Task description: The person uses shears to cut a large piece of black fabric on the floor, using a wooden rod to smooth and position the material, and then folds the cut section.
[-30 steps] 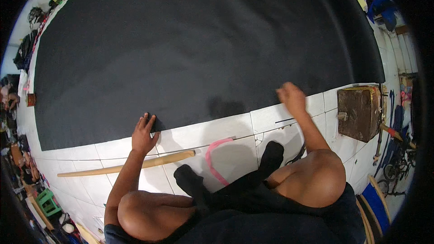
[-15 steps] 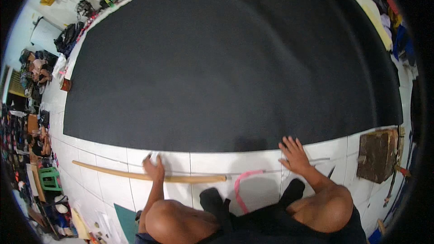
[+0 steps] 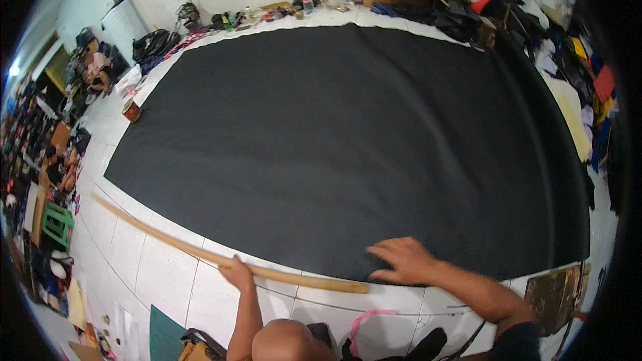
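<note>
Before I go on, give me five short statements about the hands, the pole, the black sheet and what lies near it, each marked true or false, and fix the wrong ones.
1. The left hand holds the tan pole. True.
2. The right hand, its fingers apart, is over the black sheet. True.
3. The tan pole lies across the middle of the black sheet. False: it runs along the near side of the sheet.
4. The pink strip lies on the white tiles. True.
5. Nothing stands by the near right corner of the black sheet. False: a brown block is there.
</note>
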